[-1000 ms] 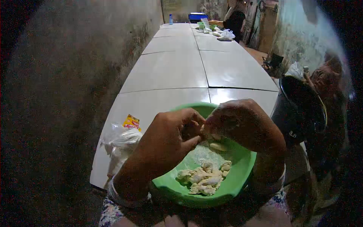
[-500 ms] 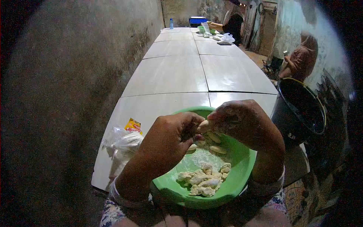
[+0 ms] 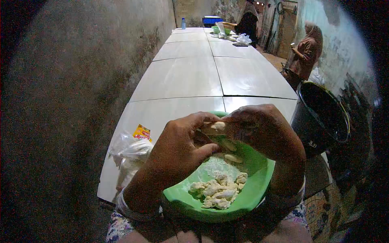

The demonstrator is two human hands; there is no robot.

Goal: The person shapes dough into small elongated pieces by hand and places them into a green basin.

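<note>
A small pale piece of dough [image 3: 218, 126] is pinched between my two hands above the far part of a green basin [image 3: 259, 178]. My left hand [image 3: 188, 135] curls round its left side, thumb apart below. My right hand [image 3: 255, 125] has its fingertips on the right side of the piece. Inside the basin lie a rough lump of floury dough [image 3: 219, 192], a patch of white flour [image 3: 219, 167] and a few smooth shaped pieces [image 3: 233, 158], partly hidden under my hands.
Left of the basin are a clear plastic bag [image 3: 131, 150] and a yellow packet [image 3: 142, 132]. A black bucket [image 3: 320, 117] stands right of the white table [image 3: 174, 77]. One person [image 3: 306, 52] stands beyond it, another [image 3: 248, 24] at the far end near green bowls [image 3: 215, 30].
The dough piece between my hands has turned and moved slightly up. The person on the right has walked farther away along the wall. The far person's position has changed a little.
</note>
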